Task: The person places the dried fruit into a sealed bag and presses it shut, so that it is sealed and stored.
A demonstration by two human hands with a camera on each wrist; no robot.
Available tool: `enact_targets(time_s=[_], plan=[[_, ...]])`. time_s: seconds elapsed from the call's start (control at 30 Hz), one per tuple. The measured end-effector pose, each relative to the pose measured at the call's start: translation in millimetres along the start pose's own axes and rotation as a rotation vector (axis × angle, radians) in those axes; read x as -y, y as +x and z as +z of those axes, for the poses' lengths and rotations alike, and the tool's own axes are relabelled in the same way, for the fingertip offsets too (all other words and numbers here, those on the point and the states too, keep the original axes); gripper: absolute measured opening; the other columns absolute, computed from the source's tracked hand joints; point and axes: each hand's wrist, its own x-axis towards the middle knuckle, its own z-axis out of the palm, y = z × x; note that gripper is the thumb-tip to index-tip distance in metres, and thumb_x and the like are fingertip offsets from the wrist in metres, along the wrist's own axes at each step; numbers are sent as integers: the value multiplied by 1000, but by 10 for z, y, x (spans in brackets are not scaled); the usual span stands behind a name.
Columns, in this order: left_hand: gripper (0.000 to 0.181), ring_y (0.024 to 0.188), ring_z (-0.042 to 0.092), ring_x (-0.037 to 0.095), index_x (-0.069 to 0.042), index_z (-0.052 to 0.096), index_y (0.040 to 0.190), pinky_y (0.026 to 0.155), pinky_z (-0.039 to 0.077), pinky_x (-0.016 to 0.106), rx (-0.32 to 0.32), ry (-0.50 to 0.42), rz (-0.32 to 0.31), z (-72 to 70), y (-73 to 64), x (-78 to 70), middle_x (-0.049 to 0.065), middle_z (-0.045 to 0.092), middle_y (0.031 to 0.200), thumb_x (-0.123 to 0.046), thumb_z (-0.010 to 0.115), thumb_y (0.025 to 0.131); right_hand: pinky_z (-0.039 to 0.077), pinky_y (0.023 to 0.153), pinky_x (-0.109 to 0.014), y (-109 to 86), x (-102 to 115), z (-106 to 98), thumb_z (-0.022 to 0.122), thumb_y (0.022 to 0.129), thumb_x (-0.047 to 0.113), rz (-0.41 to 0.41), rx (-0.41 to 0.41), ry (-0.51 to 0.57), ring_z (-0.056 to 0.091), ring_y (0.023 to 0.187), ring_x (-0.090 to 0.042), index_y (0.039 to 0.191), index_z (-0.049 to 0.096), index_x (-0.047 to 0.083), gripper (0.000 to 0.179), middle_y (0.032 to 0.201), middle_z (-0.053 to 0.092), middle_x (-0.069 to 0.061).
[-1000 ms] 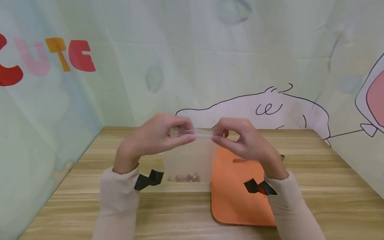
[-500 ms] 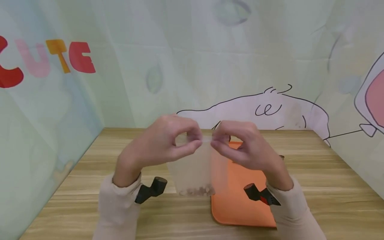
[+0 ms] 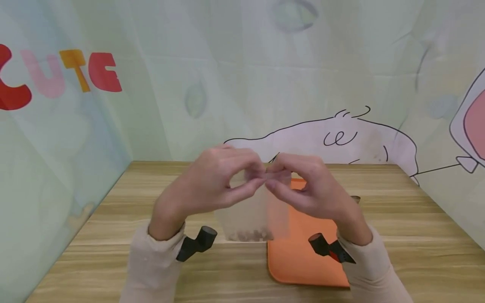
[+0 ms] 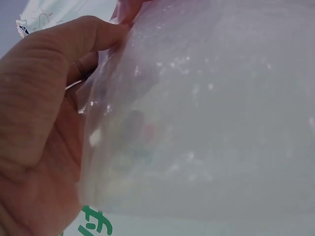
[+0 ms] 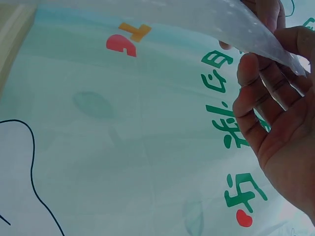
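A translucent plastic bag (image 3: pixel 248 216) hangs upright from both hands over the table, with small brownish pieces (image 3: pixel 251 235) gathered along its bottom. My left hand (image 3: pixel 214 183) pinches the bag's top edge between thumb and fingers. From the other side my right hand (image 3: pixel 308 183) pinches the same edge, and the fingertips of the two hands meet there. The left wrist view has the cloudy bag (image 4: pixel 211 113) filling most of it, beside the left hand (image 4: pixel 44 93). In the right wrist view, the right hand (image 5: pixel 285 108) grips the bag's edge (image 5: pixel 197 19).
Under and right of the bag lies an orange cutting board (image 3: pixel 303 252) on the wood-grain table (image 3: pixel 110 227). The end of a small dark object (image 3: pixel 355 198) shows past the right wrist. A printed curtain (image 3: pixel 170 105) stands behind and along the sides.
My left hand has slid right along the bag's top edge until its fingertips reach the right hand's. The bag has shifted right and now overlaps more of the board.
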Motion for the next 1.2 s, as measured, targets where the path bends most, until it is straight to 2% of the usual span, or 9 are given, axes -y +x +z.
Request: enact_targets(time_s=[0.23,0.3,0.47,0.6,0.7,0.83,0.97,1.07,1.2], plan=[[8,71,57,6,-11,67,87,73,45,30,-44,22,56,34,31,-17,-6,64,80,-6,73,89,43,56,-18,-9,-20,-10,59,100,16,-65,-39,8,50,60,-3,86,64,10,16,70,57,7],[7,74,59,6,-10,68,89,77,47,29,-60,5,41,34,35,2,-5,66,82,-7,74,89,42,54,-18,-10,-29,-22,57,102,23,-62,-63,3,49,58,-3,85,63,9,24,68,55,7],[8,76,60,6,-8,66,87,75,50,26,-80,-104,-21,13,-19,104,-4,65,81,-5,73,88,44,55,-20,-27,-64,-53,55,103,25,-36,-99,-3,49,58,-5,85,62,7,26,66,53,5],[9,75,60,5,-7,65,85,72,51,24,-76,-150,-13,6,-35,139,-4,65,79,0,70,87,47,58,-21,-37,-39,-97,57,102,21,4,-46,1,54,60,-5,87,63,9,21,69,55,7],[10,71,58,4,-9,65,83,69,50,24,-75,-99,21,20,-7,116,-5,63,76,-1,68,87,48,59,-20,-30,-16,-108,60,98,8,7,-7,5,55,63,-4,89,64,10,9,73,58,7],[9,69,58,2,-10,67,83,70,49,25,-78,-45,52,37,29,67,-7,64,75,-4,71,88,44,60,-20,-5,1,-77,63,89,-5,-55,-23,-31,52,66,-6,89,64,10,15,75,58,5],[7,74,64,3,-7,71,87,75,51,23,-90,-120,29,19,22,72,-5,69,81,-2,75,87,41,60,-20,-7,10,-78,62,93,3,-76,-82,-82,48,65,-7,85,64,8,10,71,54,5],[10,77,65,5,-6,70,88,76,52,21,-105,-191,4,-13,-11,100,-3,69,82,1,75,85,41,59,-20,-24,10,-102,60,99,14,-55,-96,-86,48,64,-6,83,64,8,17,69,53,5],[9,75,64,6,-5,66,86,73,52,20,-110,-156,19,-25,-29,116,-2,67,80,2,72,85,44,59,-19,-26,10,-120,59,99,12,-32,-62,-66,50,63,-6,86,63,8,14,71,55,6]])
